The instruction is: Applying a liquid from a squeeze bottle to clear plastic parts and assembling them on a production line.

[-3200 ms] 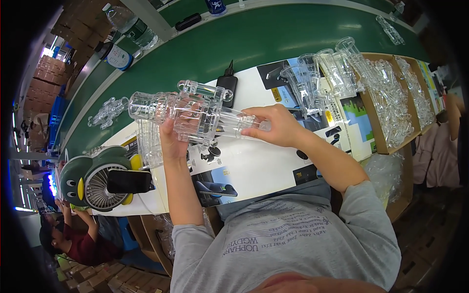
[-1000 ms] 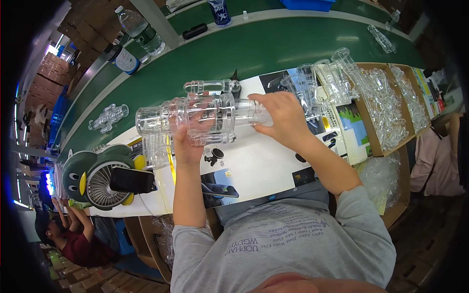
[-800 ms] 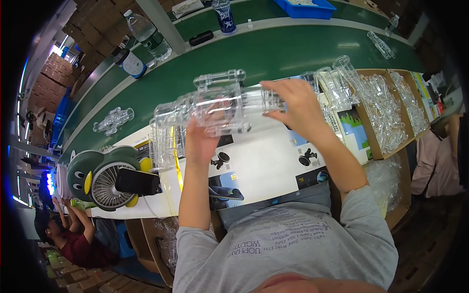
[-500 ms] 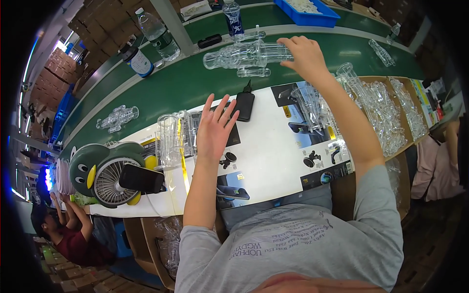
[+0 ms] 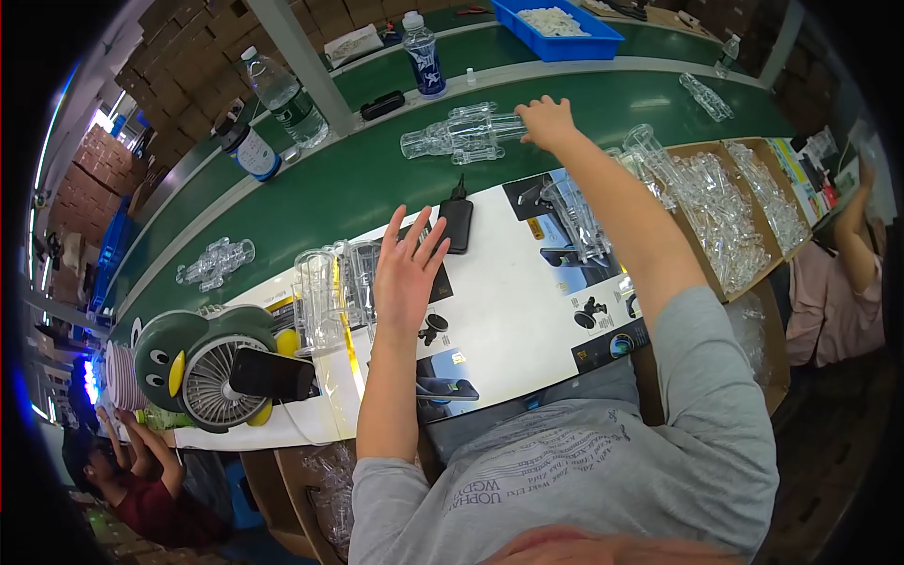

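Note:
A clear plastic tubular part (image 5: 450,137), with smaller tubes along its sides, lies along the green belt (image 5: 348,174). My right hand (image 5: 546,123) is at its right end, thumb and fingers closed around the tube there. My left hand (image 5: 407,273) hovers palm up with fingers spread and nothing in it. Beside it, several clear tubes (image 5: 320,292) stand at the left of the white printed board (image 5: 508,311). A black charger-like block (image 5: 457,226) lies near the board's far edge. More clear pieces (image 5: 576,218) rest near my right forearm.
A green penguin-shaped fan (image 5: 212,367) with a phone (image 5: 268,374) on it stands left. Cardboard boxes of clear parts (image 5: 716,212) are at right. Bottles (image 5: 424,61) and a blue tray (image 5: 556,38) stand beyond the belt. Other people work at both sides.
The view has shifted slightly. The clear tubular part, with my right hand at its end, has come down onto the belt. My left hand stays spread.

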{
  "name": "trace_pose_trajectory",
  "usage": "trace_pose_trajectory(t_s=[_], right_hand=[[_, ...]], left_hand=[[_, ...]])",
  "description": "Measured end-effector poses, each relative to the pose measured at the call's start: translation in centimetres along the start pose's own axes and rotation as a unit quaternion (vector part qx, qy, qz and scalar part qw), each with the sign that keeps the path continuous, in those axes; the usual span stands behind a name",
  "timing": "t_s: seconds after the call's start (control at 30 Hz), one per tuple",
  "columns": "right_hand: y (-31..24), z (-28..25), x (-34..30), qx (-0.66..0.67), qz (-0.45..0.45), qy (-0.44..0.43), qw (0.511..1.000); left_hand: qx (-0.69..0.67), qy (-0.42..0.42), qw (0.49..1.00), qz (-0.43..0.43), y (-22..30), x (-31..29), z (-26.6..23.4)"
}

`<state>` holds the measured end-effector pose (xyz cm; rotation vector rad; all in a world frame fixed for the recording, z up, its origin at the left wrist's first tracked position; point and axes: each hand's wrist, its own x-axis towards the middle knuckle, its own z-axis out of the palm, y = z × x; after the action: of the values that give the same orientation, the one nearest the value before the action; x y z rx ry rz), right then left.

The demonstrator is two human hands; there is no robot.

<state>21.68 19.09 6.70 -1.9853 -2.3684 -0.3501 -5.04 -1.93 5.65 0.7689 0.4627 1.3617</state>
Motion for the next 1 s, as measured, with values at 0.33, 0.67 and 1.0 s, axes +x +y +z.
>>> trace_pose_trajectory(t_s=[0.33,0.67,1.0], right_hand=[[-0.1,-4.0,-1.5,0.058,-0.055,-0.071,0.994],[-0.2,-7.4,-8.0,0.100,-0.230,-0.232,0.940],[-7.0,-10.9,-10.0,0.521,-0.277,-0.155,0.792]], left_hand=[[-0.017,0.021,1.000,-0.006,-0.2,0.0,-0.1],[0.075,-0.054,0.992,-0.082,-1.4,0.4,-0.4],[0.132,-0.085,0.960,-0.232,-3.3,-0.4,0.9]])
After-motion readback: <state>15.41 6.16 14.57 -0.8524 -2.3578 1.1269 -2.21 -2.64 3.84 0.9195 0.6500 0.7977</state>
